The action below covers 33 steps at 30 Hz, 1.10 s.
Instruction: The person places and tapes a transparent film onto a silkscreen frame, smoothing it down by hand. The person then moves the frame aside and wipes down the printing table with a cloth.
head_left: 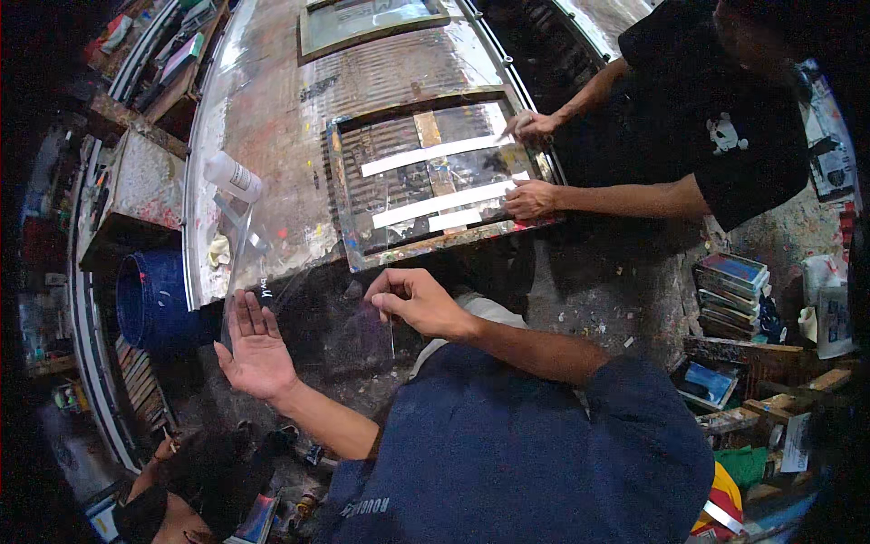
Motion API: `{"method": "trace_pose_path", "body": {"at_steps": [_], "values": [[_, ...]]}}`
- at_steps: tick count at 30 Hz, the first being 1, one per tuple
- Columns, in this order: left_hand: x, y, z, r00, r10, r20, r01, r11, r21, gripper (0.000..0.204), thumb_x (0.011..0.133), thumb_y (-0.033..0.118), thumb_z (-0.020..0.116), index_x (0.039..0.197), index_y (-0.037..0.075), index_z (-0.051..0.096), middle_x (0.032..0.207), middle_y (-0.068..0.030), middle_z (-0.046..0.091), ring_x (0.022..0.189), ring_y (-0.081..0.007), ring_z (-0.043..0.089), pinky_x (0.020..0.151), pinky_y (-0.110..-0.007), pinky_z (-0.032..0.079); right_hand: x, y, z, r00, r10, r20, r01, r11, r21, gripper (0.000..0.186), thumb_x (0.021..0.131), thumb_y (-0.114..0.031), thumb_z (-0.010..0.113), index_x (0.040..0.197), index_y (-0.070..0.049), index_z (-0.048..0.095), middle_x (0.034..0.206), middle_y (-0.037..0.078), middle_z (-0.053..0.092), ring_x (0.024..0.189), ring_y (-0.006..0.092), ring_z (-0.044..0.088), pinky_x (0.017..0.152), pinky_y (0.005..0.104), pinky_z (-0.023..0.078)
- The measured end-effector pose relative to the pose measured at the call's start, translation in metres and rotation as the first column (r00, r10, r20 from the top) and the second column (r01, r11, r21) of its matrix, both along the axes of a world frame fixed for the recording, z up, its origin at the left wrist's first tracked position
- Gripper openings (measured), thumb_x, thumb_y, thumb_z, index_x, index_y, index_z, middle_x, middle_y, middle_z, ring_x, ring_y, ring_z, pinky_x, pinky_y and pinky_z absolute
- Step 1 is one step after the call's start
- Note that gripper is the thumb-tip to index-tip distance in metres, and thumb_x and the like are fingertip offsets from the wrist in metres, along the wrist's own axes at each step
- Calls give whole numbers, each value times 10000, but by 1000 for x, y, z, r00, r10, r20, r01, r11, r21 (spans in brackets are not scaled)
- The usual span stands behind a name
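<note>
My left hand (258, 358) is turned palm up, its fingers stretched out flat against or just behind a thin see-through sheet (304, 288), probably plastic film. My right hand (421, 304) pinches that sheet by its edge between thumb and fingers. Much of the sheet's outline is lost against the dark floor. Beyond my hands, a wooden screen frame (367, 258) lies on the long table, with white strips (444, 201) across it. A co-worker in a black shirt presses on the strips' right ends with both hands (533, 198).
A white bottle (233, 175) lies near the left edge of the paint-stained table (263, 118). Another framed screen (372, 41) is farther up. Below the table's left corner stands a blue barrel (149, 299). Stacked frames (729, 295) sit on the right. Another person (195, 480) is at lower left.
</note>
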<state>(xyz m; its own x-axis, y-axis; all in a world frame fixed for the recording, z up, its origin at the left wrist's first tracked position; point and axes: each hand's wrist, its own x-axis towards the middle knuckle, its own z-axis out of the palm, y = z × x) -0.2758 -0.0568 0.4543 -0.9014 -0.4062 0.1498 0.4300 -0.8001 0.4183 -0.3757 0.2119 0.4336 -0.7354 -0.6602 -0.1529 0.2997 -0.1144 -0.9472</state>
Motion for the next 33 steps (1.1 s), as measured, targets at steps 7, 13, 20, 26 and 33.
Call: {"method": "trace_pose_path", "body": {"at_steps": [7, 13, 20, 26, 33], "values": [[37, -20, -24, 993, 105, 61, -103, 994, -36, 720, 1025, 370, 488, 1563, 6, 177, 1553, -196, 335, 1407, -332, 429, 1103, -480, 423, 28, 1, 16, 996, 33, -86, -22, 991, 132, 139, 955, -80, 604, 1037, 26, 640, 864, 59, 647, 759, 111, 604, 703, 297, 505], [73, -62, -62, 937, 277, 215, -270, 961, -60, 702, 1021, 346, 498, 1572, 56, 175, 1577, -140, 279, 1348, -300, 458, 1086, -468, 421, 41, 5, 15, 997, 73, -33, -65, 975, 211, 149, 942, -67, 607, 1043, 31, 658, 941, 82, 684, 864, 132, 629, 810, 321, 515], [92, -79, -69, 924, 311, 223, -276, 945, -176, 634, 1012, 246, 494, 1520, -72, 287, 1310, -199, 592, 1101, -271, 589, 1043, -435, 452, 45, 8, 4, 995, 103, 16, -104, 982, 160, 159, 928, -82, 628, 1037, 25, 669, 960, 90, 698, 900, 142, 634, 828, 320, 510], [101, -46, -30, 816, 526, 241, -455, 841, -294, 580, 988, 149, 544, 1499, -53, 358, 970, -87, 637, 844, -199, 563, 973, -386, 460, 36, 9, 4, 989, 106, -101, -82, 972, 219, 166, 937, -124, 633, 1001, 25, 664, 896, 101, 690, 853, 145, 635, 779, 328, 508], [81, 5, 4, 610, 728, 314, -597, 682, -423, 505, 995, 138, 558, 1459, -29, 450, 840, -16, 574, 720, -126, 516, 882, -341, 482, 12, 42, -1, 996, 78, -51, -73, 993, 90, 167, 953, -120, 609, 990, 40, 639, 821, 80, 670, 749, 130, 619, 694, 310, 499]]}}
